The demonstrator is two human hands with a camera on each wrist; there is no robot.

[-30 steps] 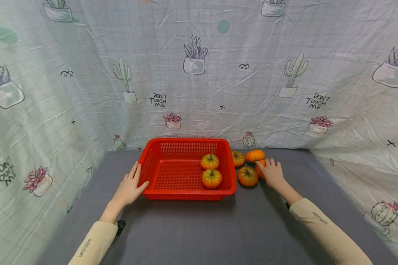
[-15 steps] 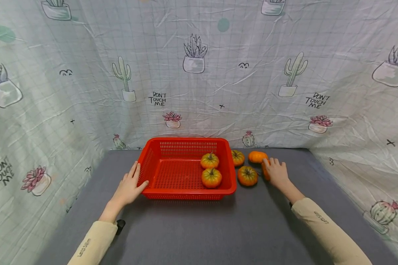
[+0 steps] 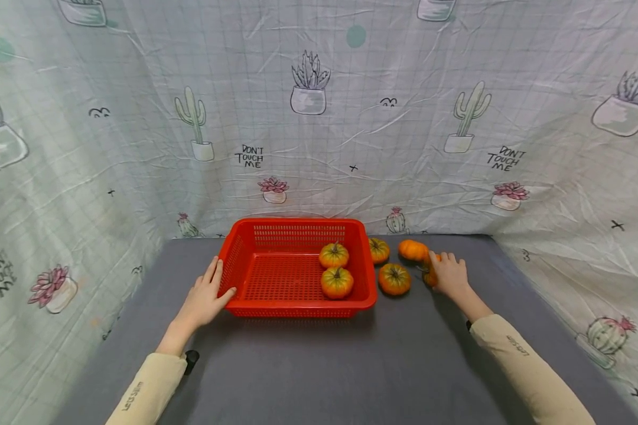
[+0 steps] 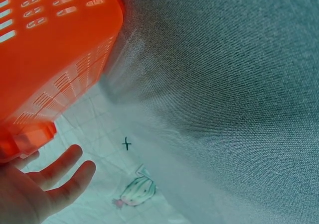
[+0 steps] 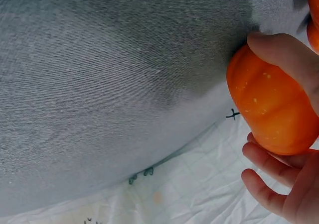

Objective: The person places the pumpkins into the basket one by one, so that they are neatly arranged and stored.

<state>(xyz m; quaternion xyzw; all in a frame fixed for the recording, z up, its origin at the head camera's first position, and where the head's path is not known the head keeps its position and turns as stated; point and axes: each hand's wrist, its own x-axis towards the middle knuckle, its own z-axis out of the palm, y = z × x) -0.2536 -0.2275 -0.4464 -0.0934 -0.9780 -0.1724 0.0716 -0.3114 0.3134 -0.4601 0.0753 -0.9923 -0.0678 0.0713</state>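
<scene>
My right hand (image 3: pixel 452 276) grips a small orange pumpkin (image 5: pixel 274 104) at the table's right, thumb on one side and fingers on the other. In the head view that pumpkin is partly hidden by the hand, tilted with its stem toward the left. Just beyond it lies another orange pumpkin (image 3: pixel 413 250). Two yellow-green striped pumpkins (image 3: pixel 394 279) stand right of a red plastic basket (image 3: pixel 300 305). Inside the basket, at its right side, sit two more striped pumpkins (image 3: pixel 337 283). At the basket's left rim, my left hand (image 3: pixel 204 301) rests with fingers extended and thumb toward the front corner.
A grey cloth-covered table (image 3: pixel 298 366) lies beneath everything. White fabric printed with cacti (image 3: pixel 308 147) hangs close behind the basket and along both sides.
My right hand has shifted a little to the right with the orange pumpkin, which has turned to show its stem. The farther orange pumpkin also moved slightly right. My left hand keeps its place.
</scene>
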